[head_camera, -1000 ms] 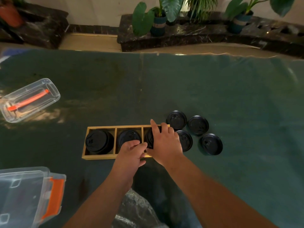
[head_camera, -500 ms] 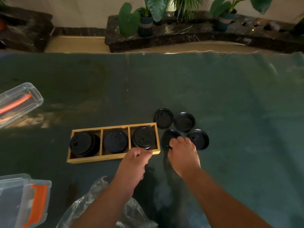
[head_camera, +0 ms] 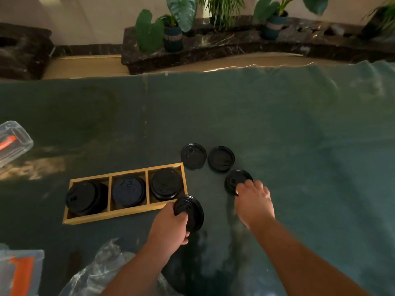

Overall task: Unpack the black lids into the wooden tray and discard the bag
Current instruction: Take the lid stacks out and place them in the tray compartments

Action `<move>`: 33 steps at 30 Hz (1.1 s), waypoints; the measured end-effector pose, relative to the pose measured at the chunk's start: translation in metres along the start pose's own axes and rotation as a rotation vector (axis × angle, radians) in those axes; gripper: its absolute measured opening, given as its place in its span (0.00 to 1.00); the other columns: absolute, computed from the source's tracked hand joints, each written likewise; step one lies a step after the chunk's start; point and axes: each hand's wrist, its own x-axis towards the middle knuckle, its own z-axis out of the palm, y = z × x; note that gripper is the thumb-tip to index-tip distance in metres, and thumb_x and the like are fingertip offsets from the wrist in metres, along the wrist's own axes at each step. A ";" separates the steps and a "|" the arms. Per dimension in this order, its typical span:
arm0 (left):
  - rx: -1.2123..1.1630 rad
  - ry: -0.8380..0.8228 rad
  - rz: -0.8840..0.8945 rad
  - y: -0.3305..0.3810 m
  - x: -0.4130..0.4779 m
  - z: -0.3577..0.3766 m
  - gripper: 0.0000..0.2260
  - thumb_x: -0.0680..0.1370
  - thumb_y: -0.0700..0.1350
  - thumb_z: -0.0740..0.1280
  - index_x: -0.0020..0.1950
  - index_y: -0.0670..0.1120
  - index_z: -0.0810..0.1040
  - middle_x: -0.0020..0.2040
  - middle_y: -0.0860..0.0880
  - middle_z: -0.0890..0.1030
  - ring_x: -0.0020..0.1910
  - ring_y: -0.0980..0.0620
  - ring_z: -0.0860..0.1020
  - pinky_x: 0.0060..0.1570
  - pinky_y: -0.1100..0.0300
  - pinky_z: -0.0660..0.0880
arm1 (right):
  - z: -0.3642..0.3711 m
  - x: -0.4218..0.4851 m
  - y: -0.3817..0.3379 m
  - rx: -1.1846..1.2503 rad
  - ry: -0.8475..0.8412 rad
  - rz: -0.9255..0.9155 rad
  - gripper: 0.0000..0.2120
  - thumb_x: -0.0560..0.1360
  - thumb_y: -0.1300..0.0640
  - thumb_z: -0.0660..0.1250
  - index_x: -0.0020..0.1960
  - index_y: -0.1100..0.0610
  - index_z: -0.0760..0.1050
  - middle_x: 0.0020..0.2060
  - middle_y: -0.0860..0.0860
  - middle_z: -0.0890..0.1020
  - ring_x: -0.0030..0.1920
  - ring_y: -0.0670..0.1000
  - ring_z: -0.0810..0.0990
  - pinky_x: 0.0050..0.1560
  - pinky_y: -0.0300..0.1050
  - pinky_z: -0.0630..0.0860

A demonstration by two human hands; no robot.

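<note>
**Inspector A:** We begin with the black lids. One lid [head_camera: 189,212] is in the left hand [head_camera: 168,229], pinched at its rim and tilted, just off the near right corner of the wooden tray [head_camera: 126,215]. We judge the rim hold is meant to let it drop flat into a compartment.

**Inspector B:** Agreed. The right hand [head_camera: 253,202] has its fingertips [head_camera: 242,188] curled onto the near edge of a second lid [head_camera: 238,181] lying on the counter [head_camera: 299,146]. Whether that lid is gripped or only touched, we cannot tell. Two more lids [head_camera: 193,155] [head_camera: 221,159] lie flat beyond both hands, side by side and close to the tray's far right corner.

**Inspector A:** The tray lies ahead and to the left of the left hand. All three compartments hold lids: the leftmost stack [head_camera: 85,197] leans, the middle [head_camera: 128,190] and right [head_camera: 165,186] sit level.

**Inspector B:** We take the loose lids to be laid out singly so each can be picked by its edge. Four remain outside the tray, so the unpacking looks well along but unfinished.

**Inspector A:** The clear bag [head_camera: 102,272] lies crumpled near the left forearm, not yet discarded. Clear plastic boxes [head_camera: 14,142] [head_camera: 20,272] with orange parts sit far to the left of the hands.
</note>
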 end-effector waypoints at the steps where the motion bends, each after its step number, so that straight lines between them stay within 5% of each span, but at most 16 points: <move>1: -0.003 0.002 -0.003 0.001 0.000 0.001 0.08 0.84 0.40 0.62 0.57 0.53 0.75 0.50 0.45 0.82 0.36 0.48 0.84 0.23 0.63 0.78 | -0.001 -0.005 -0.002 0.020 0.057 -0.051 0.11 0.80 0.52 0.64 0.59 0.53 0.79 0.57 0.53 0.80 0.61 0.60 0.76 0.61 0.54 0.73; 5: -0.009 -0.011 -0.018 0.010 0.003 0.008 0.08 0.85 0.44 0.61 0.63 0.50 0.76 0.50 0.44 0.83 0.39 0.45 0.86 0.28 0.56 0.83 | -0.009 -0.056 -0.035 0.504 0.272 -0.365 0.04 0.74 0.55 0.71 0.46 0.55 0.78 0.50 0.54 0.82 0.55 0.59 0.78 0.56 0.54 0.77; 9: -0.104 -0.083 -0.079 0.022 0.001 0.013 0.18 0.81 0.70 0.60 0.52 0.58 0.80 0.51 0.46 0.86 0.45 0.45 0.88 0.32 0.52 0.87 | -0.010 -0.081 -0.063 0.716 0.169 -0.538 0.03 0.80 0.57 0.67 0.52 0.55 0.76 0.58 0.51 0.82 0.58 0.51 0.80 0.59 0.41 0.77; 11: -0.050 -0.067 -0.016 0.021 0.003 0.011 0.14 0.80 0.65 0.66 0.52 0.56 0.81 0.51 0.47 0.86 0.47 0.47 0.87 0.36 0.49 0.88 | -0.012 -0.079 -0.068 0.783 0.124 -0.548 0.04 0.81 0.57 0.67 0.55 0.56 0.76 0.58 0.50 0.81 0.57 0.51 0.80 0.56 0.38 0.76; 14: -0.054 0.035 0.015 0.015 0.010 0.001 0.05 0.83 0.44 0.66 0.58 0.47 0.79 0.49 0.41 0.84 0.40 0.44 0.86 0.31 0.51 0.86 | -0.015 -0.058 -0.060 0.846 0.239 -0.683 0.08 0.78 0.62 0.67 0.57 0.58 0.76 0.57 0.55 0.82 0.57 0.57 0.81 0.57 0.46 0.78; 16: -0.073 0.065 -0.036 0.013 0.014 -0.005 0.08 0.84 0.42 0.64 0.62 0.48 0.74 0.50 0.42 0.82 0.37 0.43 0.86 0.24 0.58 0.81 | -0.015 -0.020 -0.048 0.723 0.323 -0.562 0.14 0.76 0.64 0.66 0.61 0.62 0.78 0.61 0.61 0.82 0.65 0.63 0.80 0.66 0.54 0.77; 19: -0.085 0.077 -0.068 0.010 0.016 -0.010 0.09 0.85 0.43 0.65 0.64 0.50 0.73 0.52 0.42 0.81 0.36 0.42 0.85 0.23 0.59 0.80 | -0.019 0.048 -0.033 0.321 0.095 -0.140 0.26 0.80 0.61 0.63 0.78 0.59 0.68 0.79 0.58 0.69 0.82 0.63 0.60 0.81 0.61 0.60; 23: -0.069 0.060 -0.062 0.007 0.012 -0.012 0.07 0.85 0.43 0.65 0.63 0.49 0.74 0.52 0.42 0.81 0.36 0.43 0.85 0.23 0.60 0.80 | -0.017 0.070 -0.025 -0.046 0.091 -0.135 0.16 0.79 0.58 0.64 0.65 0.54 0.80 0.62 0.53 0.79 0.68 0.60 0.72 0.73 0.53 0.67; 27: -0.081 0.041 -0.057 0.016 0.011 -0.012 0.07 0.85 0.44 0.64 0.62 0.49 0.74 0.51 0.43 0.81 0.37 0.44 0.85 0.23 0.60 0.80 | -0.017 0.018 -0.037 0.420 0.384 -0.250 0.04 0.74 0.60 0.72 0.47 0.61 0.83 0.51 0.57 0.84 0.58 0.62 0.80 0.61 0.56 0.79; 30: -0.075 0.021 -0.035 0.022 0.009 -0.010 0.09 0.86 0.49 0.64 0.64 0.47 0.75 0.49 0.43 0.83 0.38 0.45 0.86 0.25 0.60 0.81 | -0.016 -0.040 -0.060 0.673 0.403 -0.545 0.03 0.76 0.60 0.70 0.50 0.59 0.80 0.57 0.57 0.85 0.61 0.57 0.80 0.67 0.48 0.77; 33: -0.066 0.021 -0.034 0.028 0.003 -0.010 0.20 0.83 0.64 0.60 0.60 0.48 0.76 0.49 0.43 0.84 0.38 0.45 0.87 0.26 0.58 0.82 | -0.013 -0.067 -0.074 0.754 0.351 -0.534 0.03 0.80 0.57 0.68 0.53 0.54 0.76 0.60 0.53 0.85 0.58 0.52 0.83 0.59 0.44 0.81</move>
